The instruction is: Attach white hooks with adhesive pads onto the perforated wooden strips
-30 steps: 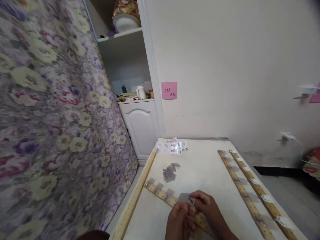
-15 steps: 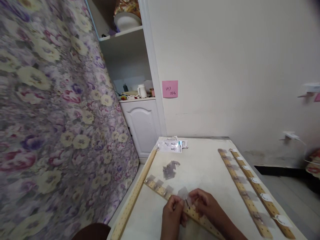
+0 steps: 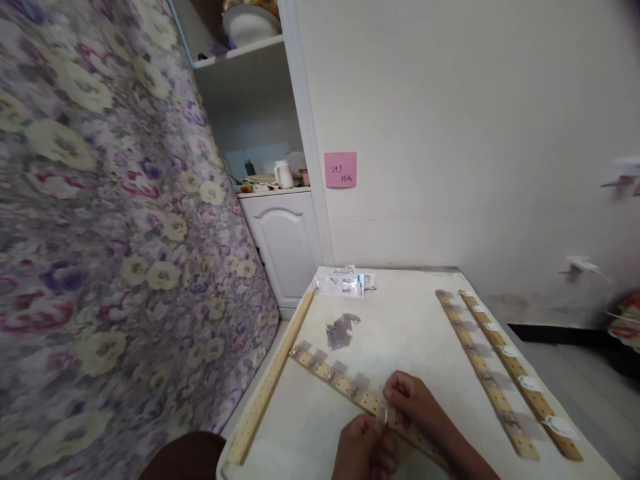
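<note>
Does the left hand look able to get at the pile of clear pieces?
Probably yes: the pile of clear pieces lies uncovered on the table, and only the low drilled strip seems to lie between it and the left hand, which is close by that strip.

From here I can't make out the clear piece [image 3: 385,415] at my fingertips; it's too small and blurred. My right hand [image 3: 406,398] hides part of the perforated strip [image 3: 369,401]. The bottom edge crops my left hand [image 3: 361,445]. Packet [image 3: 340,285] print is unreadable to me.
</note>
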### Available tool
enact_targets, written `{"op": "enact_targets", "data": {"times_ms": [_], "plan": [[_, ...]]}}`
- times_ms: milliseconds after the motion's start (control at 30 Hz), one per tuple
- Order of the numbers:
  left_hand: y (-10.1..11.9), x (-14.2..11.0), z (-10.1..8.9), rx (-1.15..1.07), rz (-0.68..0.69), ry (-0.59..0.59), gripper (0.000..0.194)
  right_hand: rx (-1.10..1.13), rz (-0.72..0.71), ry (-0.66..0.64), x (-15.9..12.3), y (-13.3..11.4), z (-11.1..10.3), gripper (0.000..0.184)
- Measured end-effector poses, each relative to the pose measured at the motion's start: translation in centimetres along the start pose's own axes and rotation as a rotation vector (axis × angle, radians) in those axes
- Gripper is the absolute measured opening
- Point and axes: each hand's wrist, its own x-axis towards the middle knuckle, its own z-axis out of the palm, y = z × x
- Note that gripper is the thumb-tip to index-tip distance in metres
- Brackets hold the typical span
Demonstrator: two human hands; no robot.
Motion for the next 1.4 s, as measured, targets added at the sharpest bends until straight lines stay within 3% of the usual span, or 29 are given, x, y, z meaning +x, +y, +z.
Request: {"op": "enact_targets", "data": {"times_ms": [200,333,567,1400], "plan": [[-0.2,0.9,0.3,-0.018,0.018,0.112,0.042,-0.378,-0.073,0.178,0.4,0.9,0.2,0.012],[-0.2,1.3,0.4,-0.011,-0.014,0.157,0.035,-0.563,-0.043,0.208,0.7,1.5,0.0,0.013],[-0.5,2.0,0.4,0.065,-0.049,0.163,0.023,-0.549,0.011,0.185,0.8,2.7,-0.3,0.017],[-0.5,1.6,1.0,0.125,-0.001,0.178,0.023,-0.622,0.03,0.188,0.5,2.4,-0.6,0.017]]}}
